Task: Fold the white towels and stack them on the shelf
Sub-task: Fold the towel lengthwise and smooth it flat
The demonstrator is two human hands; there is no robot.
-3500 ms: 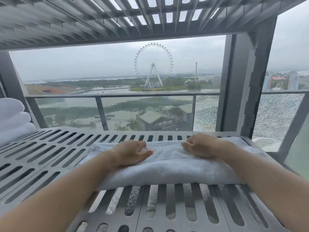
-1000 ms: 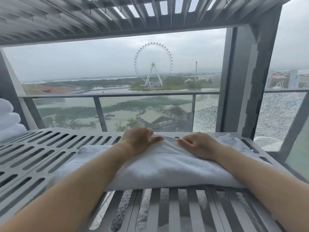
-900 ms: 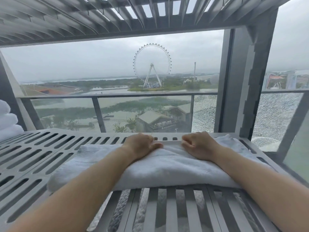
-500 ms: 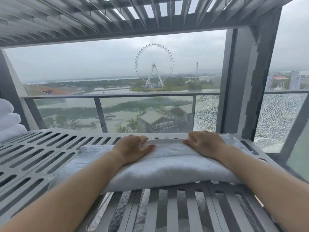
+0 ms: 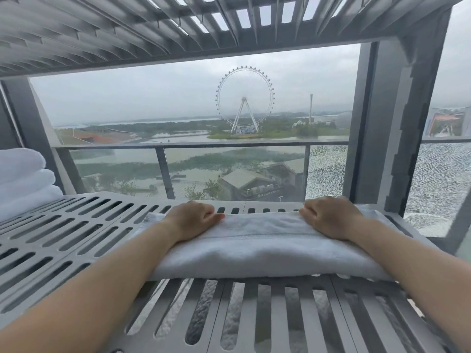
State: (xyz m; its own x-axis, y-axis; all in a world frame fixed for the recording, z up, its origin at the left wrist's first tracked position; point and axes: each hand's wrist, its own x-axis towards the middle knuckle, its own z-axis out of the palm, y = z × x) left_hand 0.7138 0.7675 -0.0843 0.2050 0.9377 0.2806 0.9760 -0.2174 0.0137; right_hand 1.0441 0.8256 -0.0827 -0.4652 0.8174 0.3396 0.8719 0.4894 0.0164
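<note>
A folded white towel (image 5: pixel 260 243) lies across the right half of a grey slotted metal shelf (image 5: pixel 63 240). My left hand (image 5: pixel 191 220) sits on the towel's far left part, fingers curled over its far edge and thumb lying along the top. Over the same far edge, further right, curl the fingers of my right hand (image 5: pixel 331 217). Both forearms reach in from the near side over the towel. At the shelf's left end stands a stack of three folded white towels (image 5: pixel 23 174), partly cut off by the frame edge.
Another slotted shelf (image 5: pixel 127 26) hangs close overhead. A grey upright post (image 5: pixel 377 123) bounds the shelf on the right. Behind the shelf is a window with a railing (image 5: pixel 198 145). Bare slotted surface lies between the stack and the towel.
My hands have moved a little further apart along the towel's far edge. The towel's loose left end has drawn in, so the bundle looks more compact.
</note>
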